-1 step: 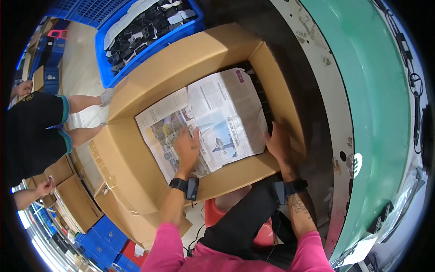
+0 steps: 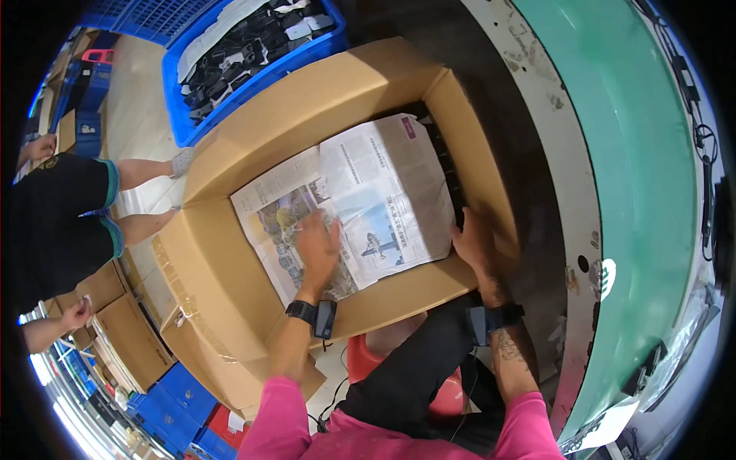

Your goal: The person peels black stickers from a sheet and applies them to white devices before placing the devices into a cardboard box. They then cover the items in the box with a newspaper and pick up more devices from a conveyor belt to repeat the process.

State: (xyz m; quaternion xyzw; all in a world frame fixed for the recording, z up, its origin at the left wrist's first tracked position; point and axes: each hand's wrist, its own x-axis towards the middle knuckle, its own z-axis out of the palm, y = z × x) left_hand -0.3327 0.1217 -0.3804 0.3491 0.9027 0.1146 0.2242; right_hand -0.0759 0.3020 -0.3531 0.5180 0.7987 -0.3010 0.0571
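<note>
Sheets of newspaper [image 2: 383, 180] lie over what fills the open cardboard box [image 2: 307, 96] in front of me. My left hand [image 2: 317, 249] rests on the paper's left half, fingers stretched out and slightly blurred, holding nothing. At the paper's right edge, close to the box's right wall, is my right hand [image 2: 477, 244]; its thumb and fingers are apart, and some fingertips are hidden down inside the box. Dark items show in the narrow gap between the paper and that right wall, too shaded to make out.
A blue crate [image 2: 180, 115] full of black and grey small items stands beyond the box. To the right runs a green-topped workbench [image 2: 625, 153]. Another person [image 2: 65, 203] stands at the left, near cardboard cartons [image 2: 134, 337] and blue bins [image 2: 172, 406]. A red stool [image 2: 364, 360] is beneath me.
My left hand's fingers have shifted very slightly on the newspaper and look more blurred. My right hand stays at the same paper edge.
</note>
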